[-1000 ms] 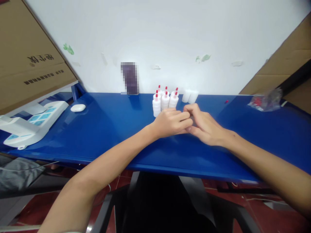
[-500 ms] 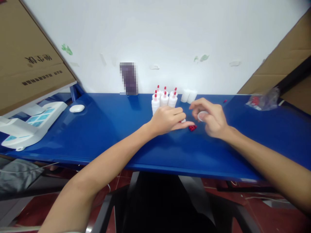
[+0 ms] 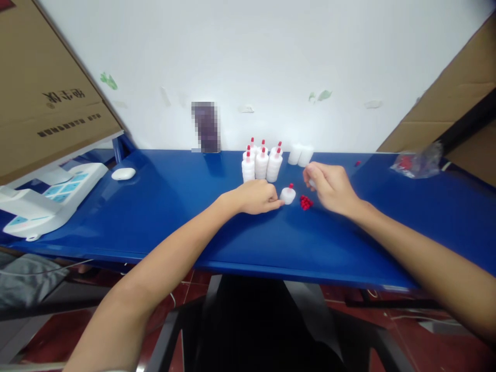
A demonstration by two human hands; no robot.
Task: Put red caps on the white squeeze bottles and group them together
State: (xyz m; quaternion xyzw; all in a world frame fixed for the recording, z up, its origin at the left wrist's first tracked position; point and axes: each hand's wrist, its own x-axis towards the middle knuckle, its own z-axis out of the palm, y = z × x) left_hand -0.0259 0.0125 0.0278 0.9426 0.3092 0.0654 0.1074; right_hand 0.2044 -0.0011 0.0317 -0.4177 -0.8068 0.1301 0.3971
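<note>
My left hand [image 3: 260,197] rests low over the table with its fingers curled in. Its thumb and finger edge meet the side of a white nozzle cap with a red tip [image 3: 287,195]; whether anything lies inside the curl is hidden. Just right of that cap is a small heap of red tips [image 3: 306,202]. My right hand [image 3: 331,187] is closed to the right of the heap, and a bit of a white round piece [image 3: 312,183] shows between its fingers. Behind my left hand stand several white squeeze bottles with red tips [image 3: 262,164].
Two plain white bottles [image 3: 305,155] stand by the wall. A loose red tip [image 3: 358,163] and a clear plastic bag with red pieces [image 3: 416,163] lie at right. At left are a white oval case [image 3: 123,173] and a white device [image 3: 58,196] on the blue table [image 3: 163,222].
My left hand has drawn back left and down, uncovering the red-tipped cap. My right hand has turned and closed further, so the white round piece is now mostly hidden.
</note>
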